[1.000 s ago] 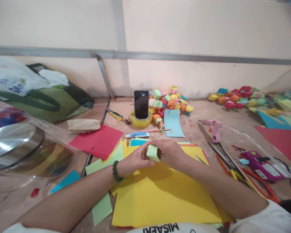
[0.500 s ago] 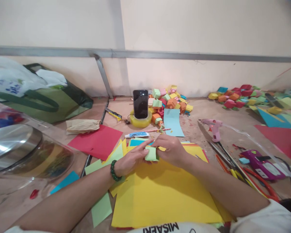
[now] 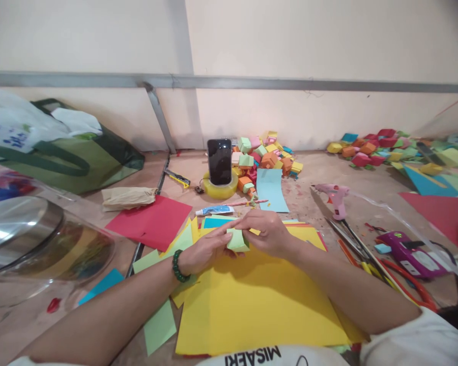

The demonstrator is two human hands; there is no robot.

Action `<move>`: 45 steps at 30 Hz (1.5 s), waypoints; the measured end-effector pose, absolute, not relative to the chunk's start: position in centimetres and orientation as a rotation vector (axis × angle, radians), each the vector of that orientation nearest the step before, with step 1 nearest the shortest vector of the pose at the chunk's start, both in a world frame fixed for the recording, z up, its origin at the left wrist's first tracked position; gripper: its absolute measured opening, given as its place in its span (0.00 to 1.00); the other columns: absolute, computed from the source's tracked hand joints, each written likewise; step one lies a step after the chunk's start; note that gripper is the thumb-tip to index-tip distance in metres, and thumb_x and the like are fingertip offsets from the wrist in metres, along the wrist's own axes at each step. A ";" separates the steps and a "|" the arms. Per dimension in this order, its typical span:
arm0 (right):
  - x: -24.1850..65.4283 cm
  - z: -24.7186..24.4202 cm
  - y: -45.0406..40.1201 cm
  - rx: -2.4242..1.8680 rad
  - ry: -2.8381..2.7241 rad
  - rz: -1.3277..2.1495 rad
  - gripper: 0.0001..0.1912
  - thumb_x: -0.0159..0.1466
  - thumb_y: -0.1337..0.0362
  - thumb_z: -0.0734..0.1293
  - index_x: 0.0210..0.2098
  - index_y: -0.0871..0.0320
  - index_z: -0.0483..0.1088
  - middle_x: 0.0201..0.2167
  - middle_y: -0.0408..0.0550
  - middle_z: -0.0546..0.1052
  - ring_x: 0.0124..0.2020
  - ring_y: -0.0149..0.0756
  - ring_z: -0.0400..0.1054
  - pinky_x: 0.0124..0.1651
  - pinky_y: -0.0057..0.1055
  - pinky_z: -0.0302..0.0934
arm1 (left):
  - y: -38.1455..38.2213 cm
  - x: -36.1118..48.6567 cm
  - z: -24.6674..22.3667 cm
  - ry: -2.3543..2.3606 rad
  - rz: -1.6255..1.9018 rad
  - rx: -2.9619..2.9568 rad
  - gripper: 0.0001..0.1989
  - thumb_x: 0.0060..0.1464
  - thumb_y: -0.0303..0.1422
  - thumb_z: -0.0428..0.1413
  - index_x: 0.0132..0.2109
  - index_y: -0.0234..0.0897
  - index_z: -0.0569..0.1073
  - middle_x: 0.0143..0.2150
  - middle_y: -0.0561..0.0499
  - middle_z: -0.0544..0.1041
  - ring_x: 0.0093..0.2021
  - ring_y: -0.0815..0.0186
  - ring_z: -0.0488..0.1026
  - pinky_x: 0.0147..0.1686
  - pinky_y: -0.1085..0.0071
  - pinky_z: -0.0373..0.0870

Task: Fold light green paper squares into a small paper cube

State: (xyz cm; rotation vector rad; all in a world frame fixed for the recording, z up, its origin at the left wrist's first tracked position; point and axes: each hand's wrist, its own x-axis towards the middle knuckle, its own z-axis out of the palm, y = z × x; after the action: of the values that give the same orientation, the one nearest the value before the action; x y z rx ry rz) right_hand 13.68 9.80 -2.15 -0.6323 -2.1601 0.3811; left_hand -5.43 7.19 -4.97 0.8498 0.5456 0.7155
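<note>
A small light-green folded paper box [image 3: 238, 241] is held between my two hands above a large yellow paper sheet [image 3: 263, 305]. My left hand [image 3: 209, 246], with a green bead bracelet [image 3: 178, 266] on its wrist, grips the box from the left, fingers behind and below it. The fingertips of my right hand [image 3: 265, 234] pinch the box's upper right edge. Beyond my hands lie a blue and white glue tube [image 3: 214, 210] and a light-blue paper strip [image 3: 272, 190].
A phone [image 3: 219, 161] stands in a yellow tape roll [image 3: 219, 188] beside piled paper boxes [image 3: 269, 160]. To the right are a pink glue gun [image 3: 338, 198] and a purple power strip [image 3: 410, 255]. Left are red paper [image 3: 156, 221], a lidded jar [image 3: 87, 249] and a green bag [image 3: 61, 162].
The green paper box has tilted slightly, showing more of its top and right side. My fingers have shifted a little around it.
</note>
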 end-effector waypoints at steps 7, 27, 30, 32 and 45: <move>14.2 -1.3 10.3 -0.690 -1.993 0.590 0.05 0.62 0.63 0.64 0.33 0.58 0.71 0.27 0.45 0.73 0.22 0.27 0.61 0.27 0.27 0.59 | 7.5 -5.7 -3.9 0.596 0.848 0.820 0.29 0.57 0.38 0.56 0.64 0.42 0.61 0.49 0.45 0.75 0.44 0.61 0.75 0.42 0.69 0.69; 13.5 -2.1 9.6 -0.456 -2.297 0.466 0.13 0.69 0.61 0.58 0.28 0.57 0.64 0.23 0.44 0.71 0.26 0.28 0.64 0.28 0.23 0.58 | 8.2 -6.1 -3.2 0.693 0.826 1.048 0.29 0.40 0.39 0.68 0.51 0.39 0.73 0.47 0.47 0.75 0.47 0.59 0.69 0.45 0.69 0.65; 13.6 -2.2 9.7 -0.489 -2.332 0.484 0.10 0.67 0.61 0.61 0.31 0.57 0.64 0.24 0.42 0.72 0.23 0.27 0.63 0.27 0.22 0.56 | 8.1 -6.1 -3.3 0.666 0.806 1.047 0.27 0.39 0.36 0.68 0.49 0.38 0.74 0.46 0.47 0.75 0.45 0.60 0.69 0.44 0.68 0.64; 13.6 -2.3 9.9 -0.475 -2.385 0.471 0.06 0.66 0.64 0.62 0.32 0.57 0.65 0.25 0.42 0.72 0.23 0.26 0.62 0.27 0.22 0.55 | 8.1 -6.0 -3.4 0.653 0.812 1.049 0.26 0.39 0.36 0.68 0.48 0.38 0.74 0.44 0.48 0.75 0.45 0.61 0.69 0.44 0.68 0.64; 13.8 -3.2 9.6 -0.478 -2.515 0.127 0.11 0.63 0.73 0.57 0.28 0.57 0.67 0.23 0.39 0.73 0.21 0.24 0.60 0.23 0.25 0.46 | 8.0 -6.2 -2.6 0.743 0.658 1.265 0.39 0.41 0.36 0.67 0.61 0.42 0.64 0.50 0.48 0.72 0.47 0.60 0.68 0.44 0.70 0.66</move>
State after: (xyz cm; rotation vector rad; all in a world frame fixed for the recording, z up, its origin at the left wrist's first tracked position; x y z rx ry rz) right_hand 13.78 9.56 -3.23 -0.4785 -2.5151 0.1273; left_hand -6.22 7.99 -2.64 1.2651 0.7434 0.6579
